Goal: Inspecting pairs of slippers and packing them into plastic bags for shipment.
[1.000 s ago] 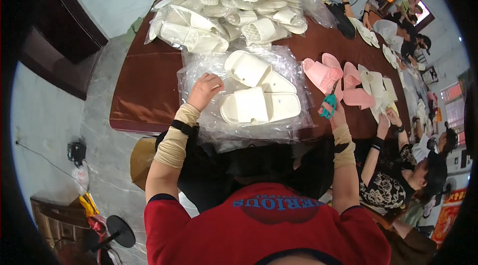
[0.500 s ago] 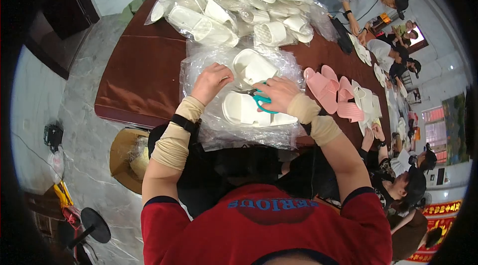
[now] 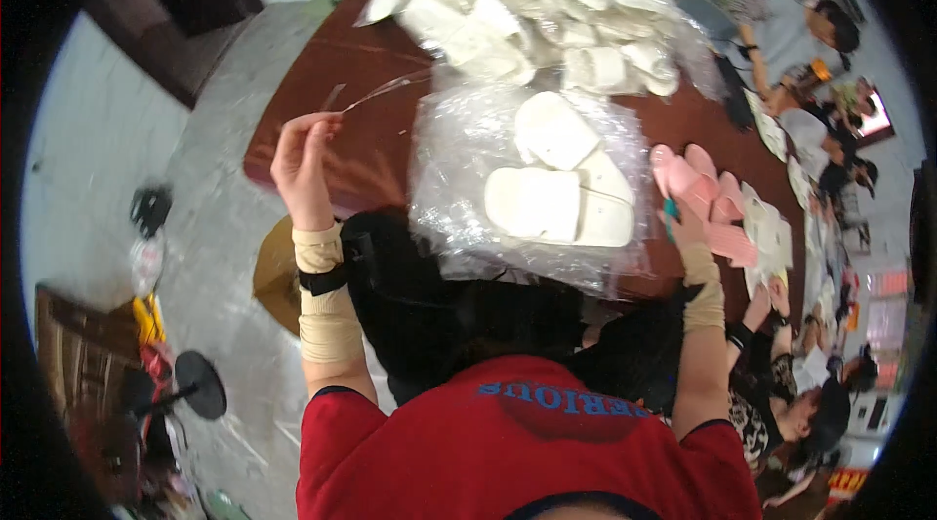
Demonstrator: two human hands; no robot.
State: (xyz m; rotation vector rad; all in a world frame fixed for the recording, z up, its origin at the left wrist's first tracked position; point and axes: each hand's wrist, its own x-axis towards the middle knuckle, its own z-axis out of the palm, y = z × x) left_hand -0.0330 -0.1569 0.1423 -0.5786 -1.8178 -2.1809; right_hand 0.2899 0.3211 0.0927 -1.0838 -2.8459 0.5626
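While the left hand (image 3: 305,170) pinches a thin clear plastic strip (image 3: 379,91) over the brown cloth (image 3: 337,144) in the head view, the right hand (image 3: 691,225) grips teal-handled scissors (image 3: 671,210) beside pink slippers (image 3: 691,183). Smooth, rounded white slippers (image 3: 535,203) lie between them on shiny wrinkled bags (image 3: 454,168).

Glare flecks the plastic (image 3: 446,164); curved edges fade to black.

Looks smooth and matt on the paired white open-toed slippers (image 3: 558,193); crinkled, glossy on the flat clear plastic bags (image 3: 454,164) and thin clear film strip (image 3: 377,92); faintly sheened on the brown cloth table cover (image 3: 371,61). Seems plastic, though blurred, on the teal scissor handle (image 3: 671,211).
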